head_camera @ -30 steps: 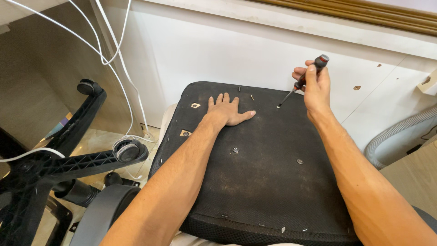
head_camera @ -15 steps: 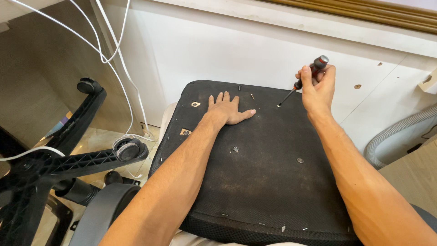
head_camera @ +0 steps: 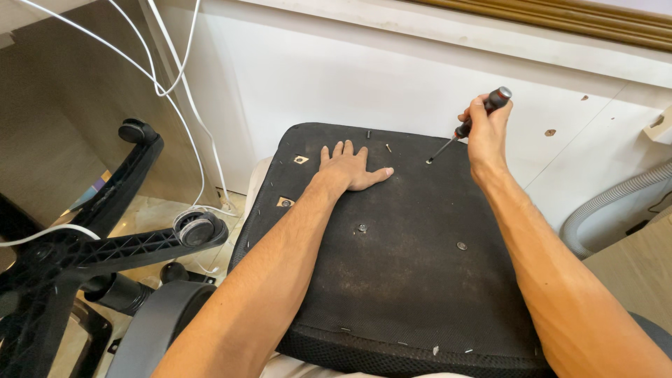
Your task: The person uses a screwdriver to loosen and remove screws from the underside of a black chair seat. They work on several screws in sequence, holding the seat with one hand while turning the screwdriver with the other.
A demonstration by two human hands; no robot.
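Observation:
A black chair seat (head_camera: 406, 280) lies upside down in front of me, its fabric underside facing up. My left hand (head_camera: 348, 168) rests flat on it near the far edge, fingers spread. My right hand (head_camera: 486, 129) grips a screwdriver (head_camera: 467, 126) with a black and red handle, tilted down to the left. The tip touches a screw point (head_camera: 428, 162) near the far edge. Two bolts (head_camera: 362, 227) sit in the middle of the seat, and a loose screw (head_camera: 388, 148) lies beyond my left hand.
A black wheeled chair base (head_camera: 105, 245) lies on the floor at left. White cables (head_camera: 175, 91) hang down the white panel (head_camera: 392, 84) behind the seat. A grey ribbed hose (head_camera: 616, 199) curves at right.
My right hand has turned slightly on the screwdriver handle, with the tip staying at the same point. My left hand has not moved.

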